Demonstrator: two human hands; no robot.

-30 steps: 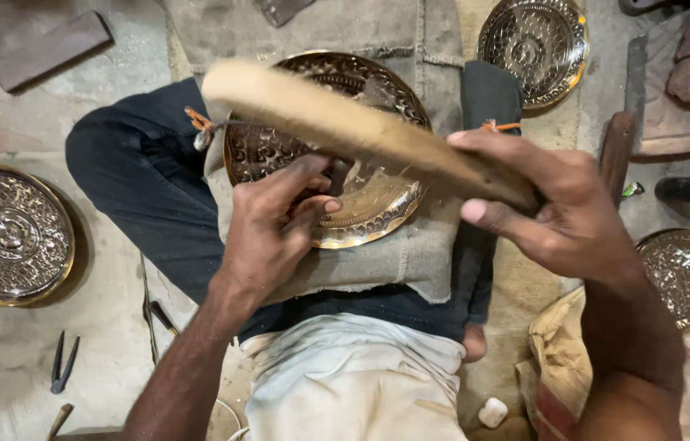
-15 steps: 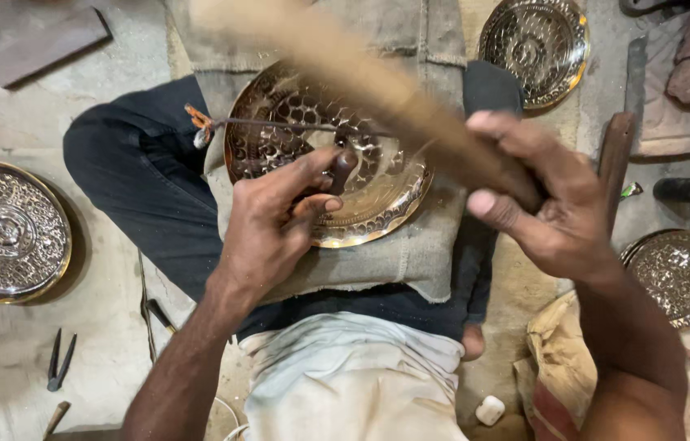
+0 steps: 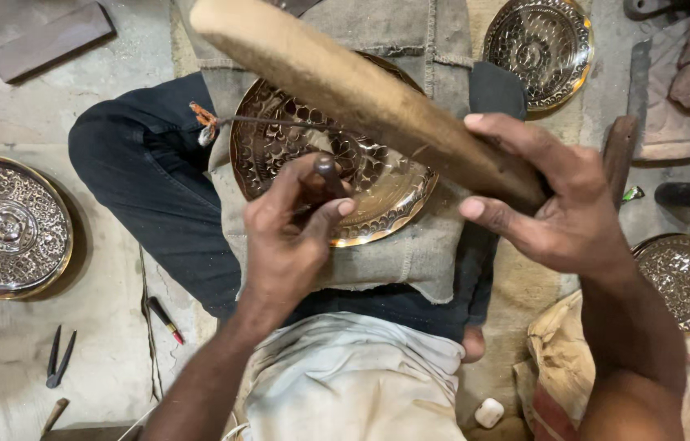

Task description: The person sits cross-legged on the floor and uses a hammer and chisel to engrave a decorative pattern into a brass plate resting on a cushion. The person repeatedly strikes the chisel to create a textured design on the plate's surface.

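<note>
Since a second ago your wooden mallet (image 3: 361, 98) has swung up and away from the plate, so it now slants from upper left down into your right hand (image 3: 561, 208), whose grip is wrapped tight around the lower end. Your left hand (image 3: 292, 237) has barely shifted: its grip pinches the small metal punch (image 3: 327, 170) between thumb and fingers, tip down on the embossed brass plate (image 3: 337, 159). That plate lies on the cloth pad (image 3: 410, 261) across your lap.

Keep the punch steady and close to upright before the mallet comes down; I judge a tilted punch would skid across the pattern. Hold your fingertips low on the shaft, clear of its head. Let the mallet fall squarely on the punch top, with light, even blows, and rest your left wrist against the pad so the plate cannot slide. Finished plates (image 3: 10, 224) lie on the floor beside you, well apart.
</note>
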